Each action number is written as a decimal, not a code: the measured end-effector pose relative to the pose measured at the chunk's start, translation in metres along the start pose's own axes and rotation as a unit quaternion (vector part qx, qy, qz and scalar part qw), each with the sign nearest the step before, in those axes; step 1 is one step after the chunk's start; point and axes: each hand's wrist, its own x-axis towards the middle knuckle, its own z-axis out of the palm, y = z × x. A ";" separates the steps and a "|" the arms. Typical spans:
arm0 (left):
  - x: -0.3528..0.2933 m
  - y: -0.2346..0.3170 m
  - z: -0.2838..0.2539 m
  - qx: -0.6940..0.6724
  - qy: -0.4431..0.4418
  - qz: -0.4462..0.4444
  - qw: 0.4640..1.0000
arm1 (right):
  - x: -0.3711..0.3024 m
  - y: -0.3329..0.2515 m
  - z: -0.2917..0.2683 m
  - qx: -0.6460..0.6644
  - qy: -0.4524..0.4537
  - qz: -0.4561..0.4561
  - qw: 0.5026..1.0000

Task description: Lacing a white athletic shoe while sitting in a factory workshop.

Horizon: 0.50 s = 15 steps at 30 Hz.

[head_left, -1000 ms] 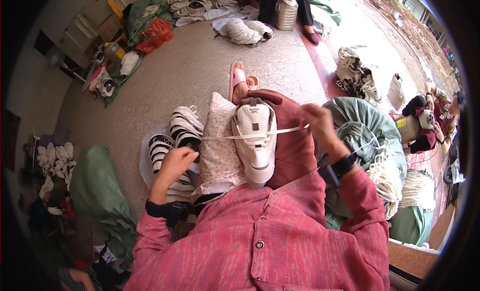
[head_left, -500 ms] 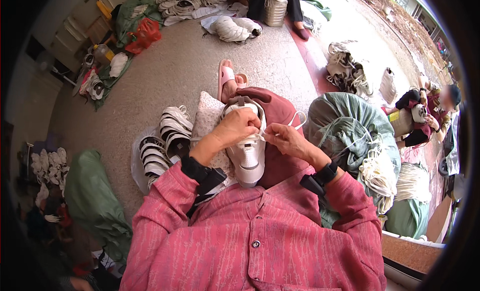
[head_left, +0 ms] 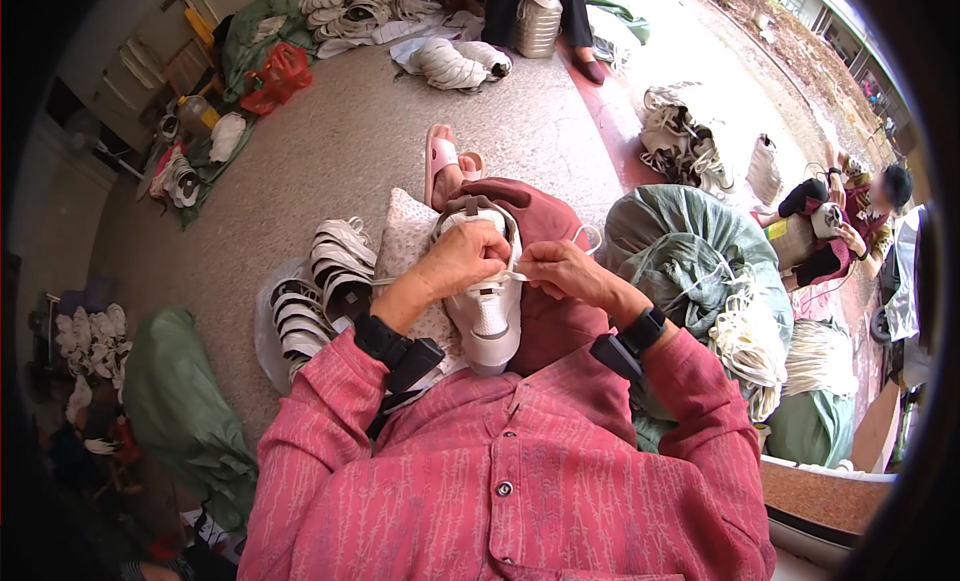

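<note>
Lacing, seemingly: right hand pinches lace, left hand curls over shoe, grip hidden, and a snug pull seems needed next!

A white shoe stands out against maroon trousers, pale floral-print cloth and a pink shirt patterned with paler streaks; at left, a green sack.

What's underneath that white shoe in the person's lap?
Left of the white shoe, patterned cloth shows; right of it, dark red trousers. Whatever lies directly beneath is covered by the shoe itself.
</note>
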 end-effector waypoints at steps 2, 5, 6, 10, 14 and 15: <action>-0.001 0.000 0.000 0.005 0.005 -0.001 1.000 | 0.006 -0.002 -0.001 0.000 -0.009 0.015 1.000; -0.001 0.000 0.001 -0.015 0.005 -0.015 1.000 | 0.008 -0.008 -0.009 -0.146 0.026 -0.008 0.989; -0.001 0.001 0.001 -0.011 0.003 -0.017 1.000 | 0.007 -0.011 -0.013 -0.290 0.070 -0.044 0.954; -0.001 -0.001 0.002 0.000 0.011 -0.005 1.000 | 0.016 -0.030 -0.016 -0.351 0.080 -0.231 0.904; 0.001 0.000 0.001 0.010 0.004 -0.003 1.000 | 0.028 -0.019 -0.028 -0.351 0.029 -0.237 0.905; 0.002 0.000 0.001 0.016 0.001 -0.007 1.000 | 0.032 -0.015 -0.030 -0.350 0.029 -0.236 0.906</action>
